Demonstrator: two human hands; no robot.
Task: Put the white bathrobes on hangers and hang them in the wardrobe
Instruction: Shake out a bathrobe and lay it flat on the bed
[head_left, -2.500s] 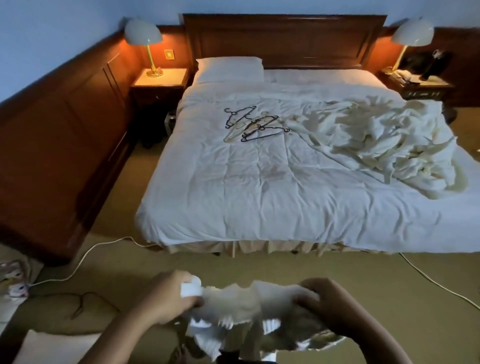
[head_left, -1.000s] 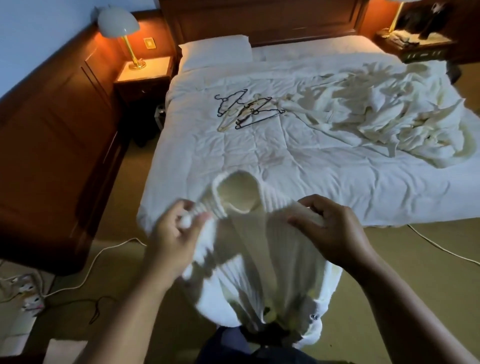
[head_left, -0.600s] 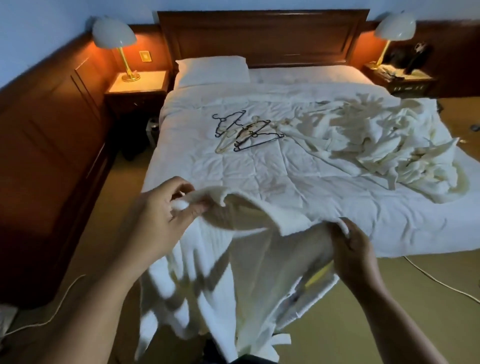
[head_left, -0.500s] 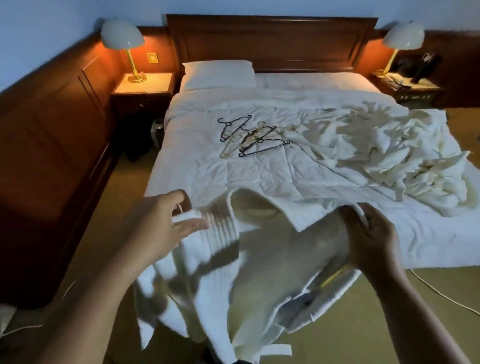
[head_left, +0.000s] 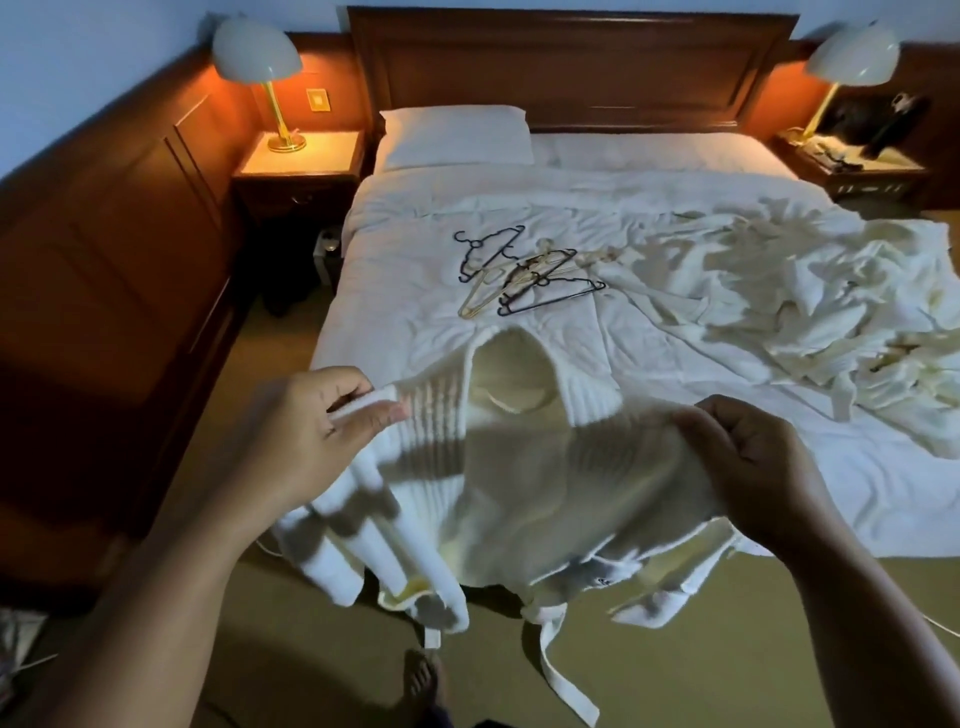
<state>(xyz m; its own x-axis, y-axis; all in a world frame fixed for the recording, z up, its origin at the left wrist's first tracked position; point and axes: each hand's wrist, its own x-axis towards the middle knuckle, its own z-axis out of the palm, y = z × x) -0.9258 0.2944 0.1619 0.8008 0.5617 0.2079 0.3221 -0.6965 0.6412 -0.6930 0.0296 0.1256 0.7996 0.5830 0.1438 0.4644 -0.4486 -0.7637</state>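
Note:
I hold a white ribbed bathrobe (head_left: 519, 467) spread out at the foot of the bed, collar up and neck opening facing me. My left hand (head_left: 317, 426) pinches the robe's left shoulder edge between thumb and fingers. My right hand (head_left: 753, 462) grips the right shoulder with curled fingers. The robe's belt (head_left: 563, 675) dangles toward the floor. Several wire hangers (head_left: 519, 275), black and gold, lie in a heap on the bed's middle. A pile of more white bathrobes (head_left: 810, 312) is strewn over the right half of the bed.
The bed (head_left: 426, 312) with white duvet and a pillow (head_left: 457, 135) fills the view. Wooden panelling (head_left: 114, 260) runs along the left wall. Nightstands with lamps (head_left: 260, 67) stand at both sides of the headboard. A white cable (head_left: 940, 626) lies on the carpet.
The robe has gone from a bunched bundle low in front of me to being lifted and spread by both shoulders; my hands have moved apart and the collar now faces up.

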